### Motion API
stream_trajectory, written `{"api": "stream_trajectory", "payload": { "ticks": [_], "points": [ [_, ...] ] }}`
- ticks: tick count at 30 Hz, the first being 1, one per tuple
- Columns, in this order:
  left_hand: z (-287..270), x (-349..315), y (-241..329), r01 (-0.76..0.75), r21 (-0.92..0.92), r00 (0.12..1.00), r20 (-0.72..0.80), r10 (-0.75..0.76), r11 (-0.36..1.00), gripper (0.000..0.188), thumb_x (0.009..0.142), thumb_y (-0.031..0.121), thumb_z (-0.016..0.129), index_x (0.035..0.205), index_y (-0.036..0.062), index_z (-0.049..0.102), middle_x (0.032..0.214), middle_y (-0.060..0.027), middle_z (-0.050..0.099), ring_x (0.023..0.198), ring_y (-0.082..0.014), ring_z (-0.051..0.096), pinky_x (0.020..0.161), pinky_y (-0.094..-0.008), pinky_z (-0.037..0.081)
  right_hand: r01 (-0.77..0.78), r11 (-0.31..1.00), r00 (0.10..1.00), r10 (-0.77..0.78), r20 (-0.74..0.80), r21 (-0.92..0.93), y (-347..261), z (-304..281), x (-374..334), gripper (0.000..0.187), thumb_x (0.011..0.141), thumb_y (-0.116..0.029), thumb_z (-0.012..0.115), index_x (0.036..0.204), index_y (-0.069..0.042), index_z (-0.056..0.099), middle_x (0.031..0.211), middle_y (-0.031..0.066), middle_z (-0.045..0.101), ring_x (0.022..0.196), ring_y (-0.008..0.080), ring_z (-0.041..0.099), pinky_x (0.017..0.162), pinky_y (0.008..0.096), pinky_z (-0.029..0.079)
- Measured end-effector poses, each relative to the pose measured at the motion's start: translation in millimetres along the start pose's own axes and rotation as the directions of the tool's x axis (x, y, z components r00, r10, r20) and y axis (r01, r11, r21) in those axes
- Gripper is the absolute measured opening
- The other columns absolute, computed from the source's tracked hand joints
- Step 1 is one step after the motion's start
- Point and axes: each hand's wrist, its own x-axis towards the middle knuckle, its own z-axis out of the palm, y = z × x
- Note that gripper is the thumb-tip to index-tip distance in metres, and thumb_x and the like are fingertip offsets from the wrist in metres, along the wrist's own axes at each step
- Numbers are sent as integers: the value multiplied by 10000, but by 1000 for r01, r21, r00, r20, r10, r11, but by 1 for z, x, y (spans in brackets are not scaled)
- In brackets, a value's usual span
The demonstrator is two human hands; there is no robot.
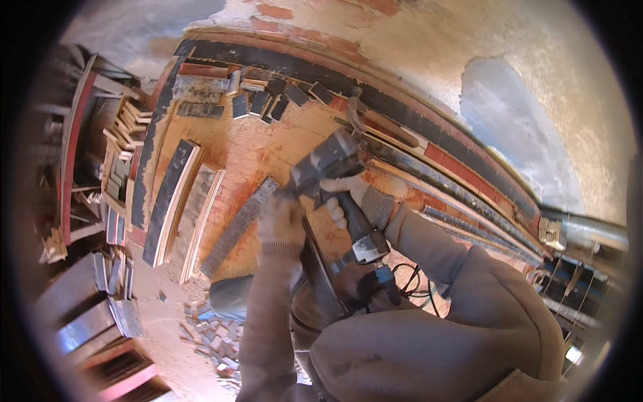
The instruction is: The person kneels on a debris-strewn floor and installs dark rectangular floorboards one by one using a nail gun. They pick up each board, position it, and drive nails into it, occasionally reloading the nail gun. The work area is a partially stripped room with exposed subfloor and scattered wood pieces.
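My right hand (362, 195), in a pale knit-cuffed glove, is wrapped round the grip of a black nail gun (328, 161). The gun's long magazine (320, 264) slants down toward my lap, and a blue fitting (386, 276) sits at the handle's end with a thin dark hose (418, 289) near it. Beside the front end of the gun is my left hand (278, 221), also gloved. Motion smears its fingers, so I cannot make out whether it grips anything. A grey wooden strip (234, 231) lies at a slant just left of that hand.
Black-faced boards (169, 201) lie at the left of the wooden worktop (261, 144). Small dark offcuts (268, 104) cluster at its back. A hammer (355, 110) and long strips (462, 194) lie along the far right edge. Wood scraps (218, 338) are heaped on the floor.
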Motion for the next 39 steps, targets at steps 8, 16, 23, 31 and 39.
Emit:
{"api": "stream_trajectory", "payload": {
  "ticks": [8,16,23,31,39],
  "points": [
    [-50,-175,57,-65,-100,941,324,94,993,188,778,225,786,952,289,754,858,-25,633,780,-292,667,685,-503,527,2,994,998,-9,-67,-106,22,-35,36,269,1037,-327,665,955,-73,624,687,3,582,516,145,558,470,317,505],
    [-57,-160,86,-163,-127,926,323,196,978,456,771,284,831,1217,243,746,846,-6,688,766,-241,714,643,-392,547,-46,994,999,43,-31,-101,13,-39,39,300,1044,-367,656,1012,-69,650,699,19,592,541,163,590,473,366,518],
    [-41,-156,94,60,-269,947,320,30,961,427,744,275,886,1140,188,753,915,-43,750,942,-358,675,864,-480,533,-76,-50,754,-656,-24,-996,-1,-64,0,403,1036,-414,630,1046,-15,693,771,171,713,680,340,710,637,499,575],
    [-45,-144,78,-6,-247,875,468,124,969,298,791,330,881,1044,208,782,881,-49,756,928,-297,686,838,-412,545,-471,-390,357,-904,233,-791,-118,-137,53,479,1029,-432,568,1320,-55,625,1214,209,679,1152,385,637,984,515,508],
    [-47,-134,76,-35,-294,865,469,177,955,200,847,291,856,1014,199,793,895,-66,773,922,-292,715,795,-392,579,-246,-418,365,-876,316,-875,-85,-156,43,330,1019,-358,588,1240,-120,649,1196,182,690,1155,374,634,989,507,510]
  ]
}}
